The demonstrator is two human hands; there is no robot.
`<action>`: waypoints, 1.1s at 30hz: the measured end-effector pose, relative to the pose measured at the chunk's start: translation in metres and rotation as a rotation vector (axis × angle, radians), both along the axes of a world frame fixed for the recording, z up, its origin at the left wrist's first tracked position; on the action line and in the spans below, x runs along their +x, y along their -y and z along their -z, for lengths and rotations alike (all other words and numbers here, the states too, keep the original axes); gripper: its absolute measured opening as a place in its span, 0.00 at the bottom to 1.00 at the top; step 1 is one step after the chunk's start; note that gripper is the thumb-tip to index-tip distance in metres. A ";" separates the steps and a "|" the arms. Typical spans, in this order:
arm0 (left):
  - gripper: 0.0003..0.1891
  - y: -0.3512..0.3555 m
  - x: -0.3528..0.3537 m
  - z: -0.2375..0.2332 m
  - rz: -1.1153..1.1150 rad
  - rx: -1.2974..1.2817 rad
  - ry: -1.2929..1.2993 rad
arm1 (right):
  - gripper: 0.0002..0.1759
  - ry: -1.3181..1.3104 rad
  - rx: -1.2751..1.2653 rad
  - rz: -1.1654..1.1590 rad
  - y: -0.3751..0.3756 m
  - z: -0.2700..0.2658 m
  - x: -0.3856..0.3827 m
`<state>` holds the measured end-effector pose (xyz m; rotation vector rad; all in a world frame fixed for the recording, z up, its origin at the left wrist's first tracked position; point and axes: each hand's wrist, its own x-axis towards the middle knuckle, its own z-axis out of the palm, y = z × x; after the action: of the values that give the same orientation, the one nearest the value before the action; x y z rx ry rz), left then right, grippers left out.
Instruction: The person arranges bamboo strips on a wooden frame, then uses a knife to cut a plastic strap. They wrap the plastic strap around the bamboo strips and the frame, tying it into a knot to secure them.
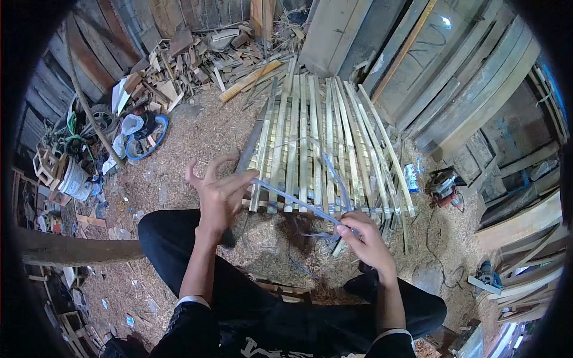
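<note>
Plastic strip runs between your two hands near the middle of your view, in front of the near end of the wooden slats, which lie at twelve o'clock. Between nine and ten o'clock, a blue basin sits on the floor with mixed scraps inside; a pale plastic bag overlaps its upper edge, and you cannot tell whether that is inside. At nine o'clock stands a white bucket, its contents too unclear to tell. Your strip is thin, pale bluish-purple and creased; it stretches nearly straight toward four o'clock from your left hand, whose thumb and index fingers pinch one end while the others spread. Your right hand has its fingers closed on the strip. Loose lengths leave that grip, one toward eleven o'clock and one toward nine.
</note>
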<state>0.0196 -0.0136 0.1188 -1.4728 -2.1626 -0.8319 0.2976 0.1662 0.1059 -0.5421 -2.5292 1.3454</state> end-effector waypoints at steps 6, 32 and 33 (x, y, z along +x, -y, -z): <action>0.12 0.003 -0.014 0.008 -0.102 0.002 -0.017 | 0.15 0.108 0.071 -0.033 -0.016 0.009 0.016; 0.08 0.000 0.006 0.003 0.240 0.061 0.102 | 0.15 -0.269 -0.376 0.345 -0.001 0.000 0.005; 0.07 0.001 0.005 0.002 0.211 0.060 0.148 | 0.15 -0.270 -0.376 0.349 -0.001 -0.001 0.006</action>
<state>0.0250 -0.0142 0.1167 -1.6767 -2.0887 -1.1004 0.3034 0.1667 0.1065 -0.7701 -1.8729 1.6308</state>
